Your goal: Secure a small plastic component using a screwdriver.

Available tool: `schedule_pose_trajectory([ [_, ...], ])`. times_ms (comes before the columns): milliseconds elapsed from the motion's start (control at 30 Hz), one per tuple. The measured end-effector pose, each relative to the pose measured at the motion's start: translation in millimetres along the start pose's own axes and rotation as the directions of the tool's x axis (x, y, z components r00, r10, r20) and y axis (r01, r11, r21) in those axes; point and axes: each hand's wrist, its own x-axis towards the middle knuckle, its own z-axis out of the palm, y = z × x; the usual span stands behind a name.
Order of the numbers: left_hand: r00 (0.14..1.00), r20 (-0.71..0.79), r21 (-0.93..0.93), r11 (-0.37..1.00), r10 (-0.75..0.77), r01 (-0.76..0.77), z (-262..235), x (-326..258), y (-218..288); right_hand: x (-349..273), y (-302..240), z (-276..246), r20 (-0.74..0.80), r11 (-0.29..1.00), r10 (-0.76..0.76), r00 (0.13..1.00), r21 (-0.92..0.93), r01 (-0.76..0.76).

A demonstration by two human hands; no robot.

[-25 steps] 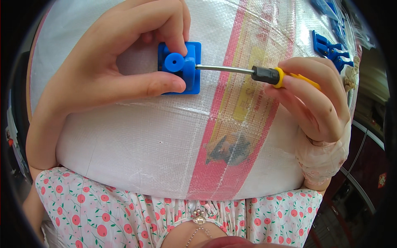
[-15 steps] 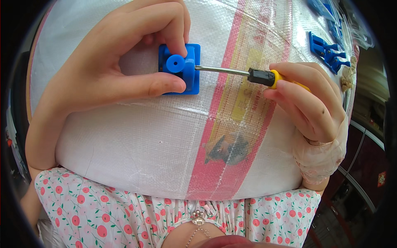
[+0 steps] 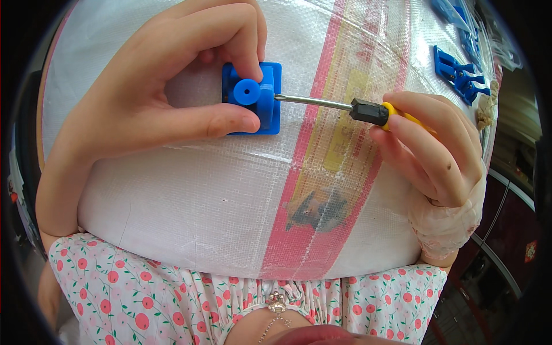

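A blue plastic part (image 3: 267, 109) with a square base and a round knob with a small hole lies on the covered table. My left hand (image 3: 172, 80) grips it between thumb and index finger from the left side. My right hand (image 3: 434, 141) is closed on a screwdriver (image 3: 322, 103) with a black and yellow handle and a metal shaft. The shaft points left, and its tip is at the right side of the blue part. Whether the tip sits in a screw is too small to tell.
Several more blue plastic parts (image 3: 460, 75) lie at the far right, beside clear plastic bags (image 3: 501, 43). A white woven sheet (image 3: 172, 195) with a pink and yellow stripe covers the table. Dark red cabinets (image 3: 497, 215) stand past the right edge.
The blue part, the screwdriver and my right hand have shifted slightly right and down in the picture. Both hands keep their grips.
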Motion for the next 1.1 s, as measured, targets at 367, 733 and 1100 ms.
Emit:
schedule_pose_trajectory([
  [367, 0.997, -0.076, 0.04, 0.999, 0.012, -0.009, 5.8, -5.5, -2.7, -4.4, 5.9, 0.9, -0.018, 0.999, -0.029, 0.999, 0.026, 0.029],
  [733, 0.998, -0.011, -0.033, 0.998, -0.06, 0.06, 2.6, -1.2, 1.6, -0.1, 4.3, -1.5, 0.02, 0.997, -0.011, 1.0, 0.082, 0.009],
  [1100, 0.999, -0.018, 0.011, 0.999, -0.032, 0.032, 3.2, -1.2, 0.1, -0.5, 17.7, -1.3, 0.058, 0.984, -0.083, 0.995, 0.162, 0.073],
])
